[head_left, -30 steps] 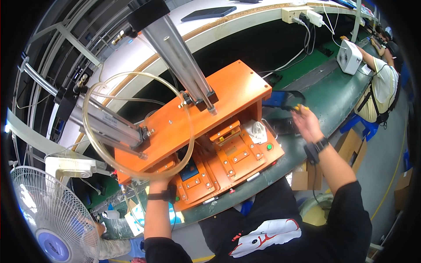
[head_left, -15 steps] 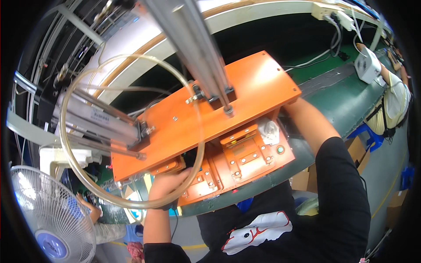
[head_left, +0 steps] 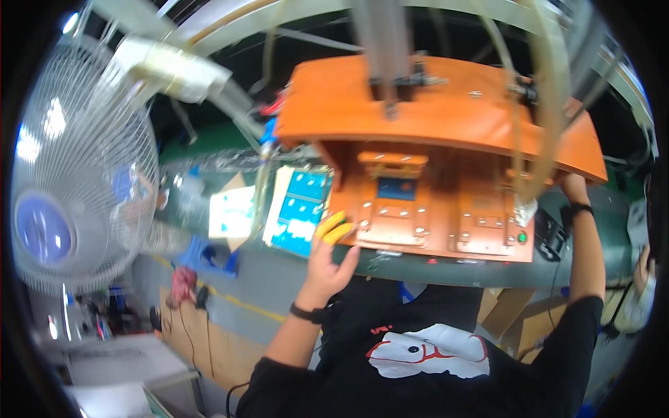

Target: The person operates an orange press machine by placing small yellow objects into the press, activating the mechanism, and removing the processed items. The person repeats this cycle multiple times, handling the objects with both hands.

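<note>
An orange press machine (head_left: 446, 115) stands on the bench, with two fixtures on its base below the top plate. In the left fixture (head_left: 394, 226) lies a flat blue piece (head_left: 396, 188). My left hand (head_left: 330, 261), yellow finger covers on two fingers, is at the front left corner of the base. Its fingers and thumb are apart and nothing is in them. Beside it, to the left, lie blue panel sheets (head_left: 296, 212). My right hand (head_left: 574, 189) is at the right end of the press, its fingers hidden by the top plate.
A green button (head_left: 522, 237) sits on the base's right front corner. Blurred cylinders and a clear hose (head_left: 550, 104) rise above the top plate. A large fan (head_left: 83, 167) stands at the left. A black device (head_left: 552, 233) lies right of the base on the green bench (head_left: 320, 272).
The view has swung left, bringing the blue sheets into sight. My left hand has come out from the left fixture to the base's front corner. My right hand remains at the press's right end.
</note>
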A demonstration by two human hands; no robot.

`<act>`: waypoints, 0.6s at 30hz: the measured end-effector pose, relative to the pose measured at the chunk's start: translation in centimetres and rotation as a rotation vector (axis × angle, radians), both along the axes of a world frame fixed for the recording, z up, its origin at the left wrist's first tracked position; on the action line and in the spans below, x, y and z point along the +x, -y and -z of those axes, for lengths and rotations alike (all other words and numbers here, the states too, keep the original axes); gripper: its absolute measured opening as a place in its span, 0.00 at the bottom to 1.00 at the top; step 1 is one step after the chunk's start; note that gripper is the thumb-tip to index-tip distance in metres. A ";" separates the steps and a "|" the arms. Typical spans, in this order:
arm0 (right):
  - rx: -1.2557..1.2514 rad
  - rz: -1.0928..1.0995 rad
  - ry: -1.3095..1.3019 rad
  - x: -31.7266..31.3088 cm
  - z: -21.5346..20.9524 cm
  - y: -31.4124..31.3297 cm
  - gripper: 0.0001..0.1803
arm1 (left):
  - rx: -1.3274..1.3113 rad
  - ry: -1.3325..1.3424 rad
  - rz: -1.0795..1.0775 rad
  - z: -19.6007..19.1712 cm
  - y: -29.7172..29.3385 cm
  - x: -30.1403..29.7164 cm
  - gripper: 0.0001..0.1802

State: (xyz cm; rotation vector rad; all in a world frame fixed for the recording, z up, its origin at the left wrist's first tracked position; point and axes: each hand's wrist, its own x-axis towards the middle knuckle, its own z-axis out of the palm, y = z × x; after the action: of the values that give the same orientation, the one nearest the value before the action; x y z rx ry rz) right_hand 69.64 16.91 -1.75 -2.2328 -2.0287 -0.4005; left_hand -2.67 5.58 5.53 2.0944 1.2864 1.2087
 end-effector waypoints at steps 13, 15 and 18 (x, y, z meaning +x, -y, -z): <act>0.250 0.006 -1.027 -13.4 -13.0 24.3 0.15 | 0.144 0.102 0.108 1.0 -5.8 1.3 0.19; 0.242 0.044 -0.989 -17.9 -17.3 27.5 0.14 | 0.101 0.211 0.110 1.4 -6.0 1.3 0.18; 0.199 0.033 -0.975 -27.1 -23.6 30.8 0.16 | 0.014 0.257 0.096 2.0 -5.5 1.4 0.20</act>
State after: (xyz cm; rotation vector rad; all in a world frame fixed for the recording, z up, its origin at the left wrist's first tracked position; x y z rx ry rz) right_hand 42.54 -13.93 21.82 -1.7809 -1.3471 0.4080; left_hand -1.28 11.12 3.51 1.9113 1.0528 1.3943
